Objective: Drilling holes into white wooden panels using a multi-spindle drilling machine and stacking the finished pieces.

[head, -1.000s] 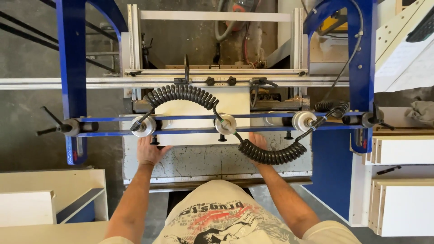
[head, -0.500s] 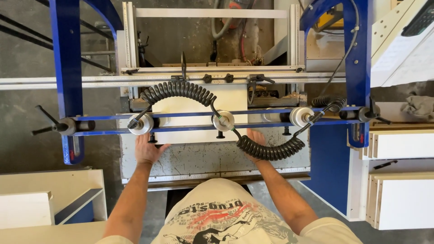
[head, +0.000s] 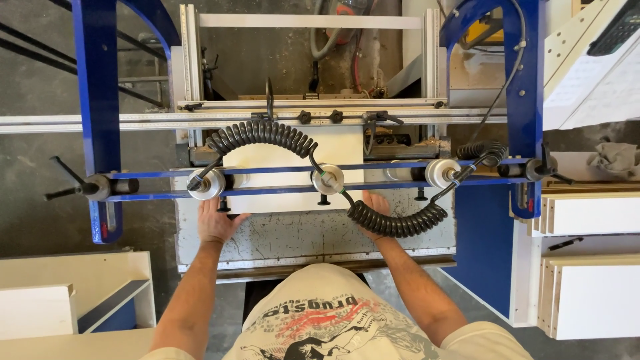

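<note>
A worker in a cream short-sleeved T-shirt [head: 327,313] printed with red and black graphics; forearms and hands are bare.

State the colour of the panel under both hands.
White panel, seen in the head view.

Left arm: bare, extended from lower left of frame up toward centre left. Left hand [head: 217,223]: palm down, flat, thumb spread toward the right, no closed grip. Right arm: bare, extended from lower right up toward centre. Right hand [head: 375,205]: flat, palm down, fingers forward, partly hidden. Both hands level, well apart.
</note>
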